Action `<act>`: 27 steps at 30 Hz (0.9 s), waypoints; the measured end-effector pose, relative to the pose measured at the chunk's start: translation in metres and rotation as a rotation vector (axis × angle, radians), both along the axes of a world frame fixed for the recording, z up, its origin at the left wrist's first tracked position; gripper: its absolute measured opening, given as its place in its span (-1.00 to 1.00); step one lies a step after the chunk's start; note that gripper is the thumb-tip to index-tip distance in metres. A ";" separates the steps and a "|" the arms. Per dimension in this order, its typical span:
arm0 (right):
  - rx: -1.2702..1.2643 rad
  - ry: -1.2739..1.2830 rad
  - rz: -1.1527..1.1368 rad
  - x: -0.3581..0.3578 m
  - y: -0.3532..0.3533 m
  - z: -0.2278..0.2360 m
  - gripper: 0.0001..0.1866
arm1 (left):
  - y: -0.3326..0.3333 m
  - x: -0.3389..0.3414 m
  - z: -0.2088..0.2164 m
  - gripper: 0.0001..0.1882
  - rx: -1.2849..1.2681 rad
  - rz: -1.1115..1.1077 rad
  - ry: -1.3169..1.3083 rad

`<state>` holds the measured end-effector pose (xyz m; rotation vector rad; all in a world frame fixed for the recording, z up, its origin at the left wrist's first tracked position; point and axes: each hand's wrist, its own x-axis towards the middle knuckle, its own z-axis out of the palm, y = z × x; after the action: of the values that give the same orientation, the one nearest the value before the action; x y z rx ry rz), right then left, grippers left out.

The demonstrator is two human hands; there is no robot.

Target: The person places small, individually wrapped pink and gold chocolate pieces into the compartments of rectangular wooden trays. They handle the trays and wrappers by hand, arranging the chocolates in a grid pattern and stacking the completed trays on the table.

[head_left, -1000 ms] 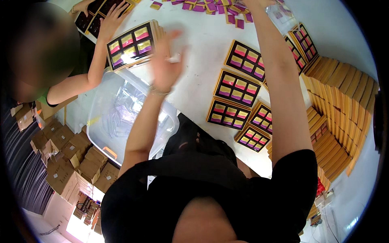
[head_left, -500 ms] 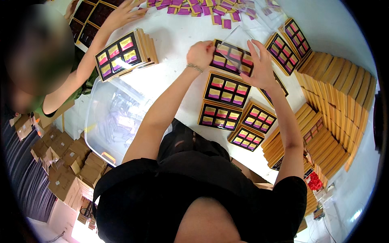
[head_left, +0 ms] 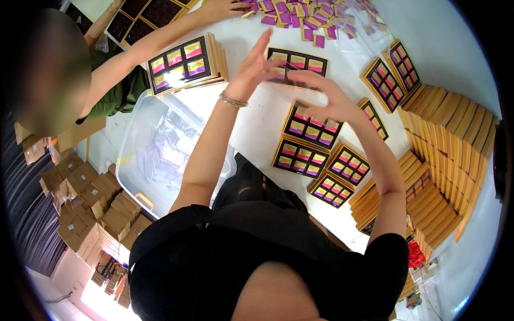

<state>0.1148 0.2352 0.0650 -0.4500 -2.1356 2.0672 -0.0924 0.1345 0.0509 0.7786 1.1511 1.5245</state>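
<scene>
Both my hands are raised over the table, blurred by motion, with a thin clear plastic lid (head_left: 286,68) seen nearly edge-on between them. My left hand (head_left: 250,74) pinches its left side, one finger stretched upward. Curved fingers of my right hand (head_left: 329,99) close on the other side; the exact grip is hard to see. Just beyond lies a black, gold-edged box (head_left: 319,67) of pink, purple and gold wrapped pieces, partly hidden by my hands. Nearer me are several similar filled boxes (head_left: 300,155), one partly under my right hand.
A co-worker's hand (head_left: 227,8) reaches toward a heap of purple-and-gold pieces (head_left: 292,16). Stacked filled boxes (head_left: 217,59) stand at left, above a clear tub (head_left: 126,160) of plastic lids. Tall box stacks (head_left: 450,128) line the right side.
Both hands have lifted off the far box, my left hand moving left and up. The lid has tilted from nearly flat to edge-on. My view has shifted slightly. The co-worker's hand has moved right toward the heap.
</scene>
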 end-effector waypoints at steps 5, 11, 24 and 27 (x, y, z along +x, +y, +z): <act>-0.844 -0.137 0.109 0.019 0.016 0.014 -0.04 | -0.022 -0.001 0.008 -0.50 0.116 -0.179 0.570; 0.627 -0.379 -0.181 0.017 0.029 0.050 0.08 | -0.011 -0.002 -0.029 -0.57 -0.299 0.092 -0.065; 1.050 -0.396 -0.146 0.009 0.019 -0.071 0.18 | 0.014 -0.003 -0.111 -0.59 -0.474 0.267 0.559; 1.082 -0.399 -0.136 0.006 0.019 -0.077 0.17 | 0.014 0.008 -0.105 -0.64 -0.470 0.276 0.679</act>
<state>0.1207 0.2538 -0.0125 -0.8112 -2.8939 0.5467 -0.0843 0.1489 -0.0536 0.8542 2.1016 1.1377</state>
